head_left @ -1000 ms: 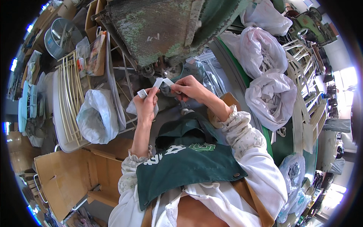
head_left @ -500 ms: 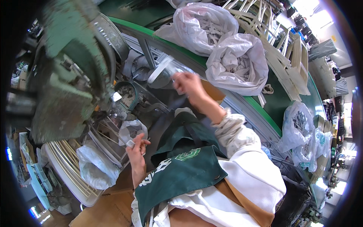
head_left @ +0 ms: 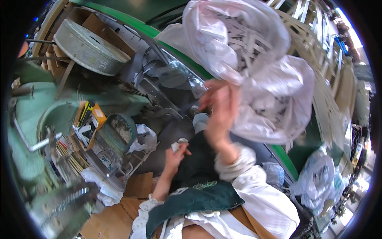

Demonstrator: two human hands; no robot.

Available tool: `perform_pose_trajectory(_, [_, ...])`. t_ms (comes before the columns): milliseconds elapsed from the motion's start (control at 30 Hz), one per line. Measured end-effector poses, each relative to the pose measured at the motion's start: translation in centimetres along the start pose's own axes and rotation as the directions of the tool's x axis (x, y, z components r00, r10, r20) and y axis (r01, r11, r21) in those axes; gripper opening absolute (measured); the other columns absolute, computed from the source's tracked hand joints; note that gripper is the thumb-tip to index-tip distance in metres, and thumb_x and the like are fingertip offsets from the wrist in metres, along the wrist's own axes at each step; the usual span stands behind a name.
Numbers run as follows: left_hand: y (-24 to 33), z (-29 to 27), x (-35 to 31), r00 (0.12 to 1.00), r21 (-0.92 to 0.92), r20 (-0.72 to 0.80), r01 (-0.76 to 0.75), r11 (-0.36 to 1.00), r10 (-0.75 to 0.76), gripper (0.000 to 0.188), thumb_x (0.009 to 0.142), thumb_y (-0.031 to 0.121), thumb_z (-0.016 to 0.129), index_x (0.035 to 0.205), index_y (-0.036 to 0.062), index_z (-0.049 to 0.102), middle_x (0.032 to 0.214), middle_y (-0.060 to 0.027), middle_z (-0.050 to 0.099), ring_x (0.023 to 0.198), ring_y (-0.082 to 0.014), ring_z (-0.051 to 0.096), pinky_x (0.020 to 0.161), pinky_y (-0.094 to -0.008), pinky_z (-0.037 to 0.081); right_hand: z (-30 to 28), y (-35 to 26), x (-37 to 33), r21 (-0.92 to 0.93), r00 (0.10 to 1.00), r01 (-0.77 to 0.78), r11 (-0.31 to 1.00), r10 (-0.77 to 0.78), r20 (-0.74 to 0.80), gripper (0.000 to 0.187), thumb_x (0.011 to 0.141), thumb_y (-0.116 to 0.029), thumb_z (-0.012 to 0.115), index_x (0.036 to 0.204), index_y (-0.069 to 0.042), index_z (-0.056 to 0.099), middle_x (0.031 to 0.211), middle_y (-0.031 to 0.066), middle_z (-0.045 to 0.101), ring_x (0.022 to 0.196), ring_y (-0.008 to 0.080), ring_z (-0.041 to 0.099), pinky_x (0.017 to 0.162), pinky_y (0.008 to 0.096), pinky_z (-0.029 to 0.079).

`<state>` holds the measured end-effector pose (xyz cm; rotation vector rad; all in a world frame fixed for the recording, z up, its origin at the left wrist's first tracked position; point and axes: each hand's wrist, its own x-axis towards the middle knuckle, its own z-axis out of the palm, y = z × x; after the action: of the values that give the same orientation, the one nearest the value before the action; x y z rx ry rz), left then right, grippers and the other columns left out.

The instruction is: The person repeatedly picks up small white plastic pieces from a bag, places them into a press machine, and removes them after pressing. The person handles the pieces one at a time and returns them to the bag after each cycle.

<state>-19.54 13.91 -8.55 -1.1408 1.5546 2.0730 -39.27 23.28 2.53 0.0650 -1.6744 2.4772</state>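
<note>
My right hand (head_left: pixel 225 105) is raised in front of the near edges of two large white sacks. Motion smears its fingers, so whether it holds anything does not show. The farther sack (head_left: pixel 203 36) and the nearer sack (head_left: pixel 296 81) contain loose white strips (head_left: pixel 246 42). Lower and to the left, beside my dark green apron (head_left: pixel 195 199), my left hand (head_left: pixel 175 159) is loosely curled with its fingers apart. White coverings, apparently tape or caps, show on two of its fingertips. Nothing is plainly held there.
Left of me stands a green machine (head_left: pixel 30 115) with a round metal housing (head_left: pixel 89 47). A yellow box of tools (head_left: pixel 89 123) and a dark bowl of small pale pieces (head_left: pixel 119 129) sit on it. Long pale strips (head_left: pixel 318 75) lie on the green-edged bench (head_left: pixel 284 159). Cardboard (head_left: pixel 115 217) lies below.
My view has shifted, bringing the sacks closer. My right hand has moved right, from beside the machine to the sacks. The white strip near it earlier no longer shows.
</note>
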Motion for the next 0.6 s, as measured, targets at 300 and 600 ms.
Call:
perform_pose_trajectory(300, [-13.6,-2.2,13.7,0.861,0.349,-0.447,-0.080,0.934,0.241,0.015,0.089,0.010,0.058,0.096,-0.0002,0.066,0.078,-0.0100,0.066,0.079,-0.0194,0.065,0.075,-0.0307,0.049,4.2,55.9,-6.9,-0.654,0.858,-0.390,0.648,0.513,-0.004,0.025,0.086,-0.013,0.051,0.107,-0.001,0.057,0.104,0.0178,0.059,0.095,0.0349,0.057,0.082,0.0445,0.046])
perform_pose_trajectory(600, [-19.6,-4.4,32.1,0.670,0.727,-0.306,-0.294,0.621,0.676,0.025,0.081,0.006,0.066,0.105,0.0144,0.066,0.108,-0.0091,0.058,0.078,-0.0271,0.063,0.063,-0.0366,0.052,4.9,86.7,-1.6,-0.871,0.745,0.272,0.410,0.482,0.460,0.024,0.079,-0.018,0.054,0.100,-0.006,0.059,0.107,0.0100,0.055,0.108,0.0299,0.050,0.082,0.0462,0.045])
